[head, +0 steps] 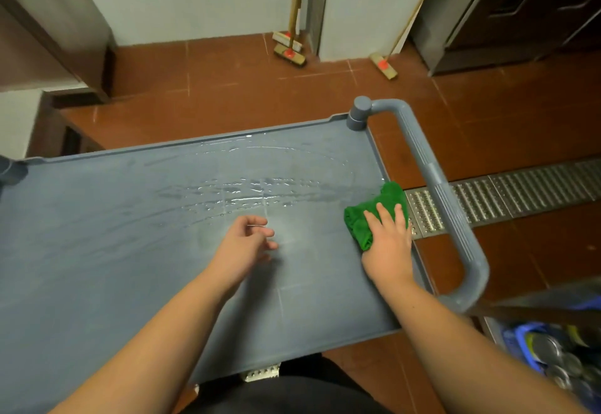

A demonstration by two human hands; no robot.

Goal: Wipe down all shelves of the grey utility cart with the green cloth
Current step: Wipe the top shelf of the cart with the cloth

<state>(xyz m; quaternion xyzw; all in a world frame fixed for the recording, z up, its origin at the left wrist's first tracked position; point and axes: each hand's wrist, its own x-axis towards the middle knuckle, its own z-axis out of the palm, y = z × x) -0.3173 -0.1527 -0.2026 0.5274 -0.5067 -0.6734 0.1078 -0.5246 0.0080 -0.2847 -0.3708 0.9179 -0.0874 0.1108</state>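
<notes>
Green cloth (374, 215): bunched at top shelf (97, 234) right edge, beside cart handle (432, 182); right hand (388, 244) presses it flat, fingers spread, likely for wiping pressure. Left hand (242, 244): hovering mid-shelf, fingers loosely curled, empty. Water streaks (237, 192) remain ahead. Brooms (289, 52) against wall, floor drain grate (520, 192) nearby; nothing obstructs.

Soft indoor light is falling from overhead, leaving the room evenly but not brightly lit. Wet streaks (234, 192) on the cart's top shelf (97, 234) are catching it and glinting white. A faint shadow is lying just under the left hand (244, 241). The wide lens is bending straight lines toward the edges, and the corners, especially the lower right, are smearing out of focus. The dark doorway (536, 0) at upper right is losing detail.
</notes>
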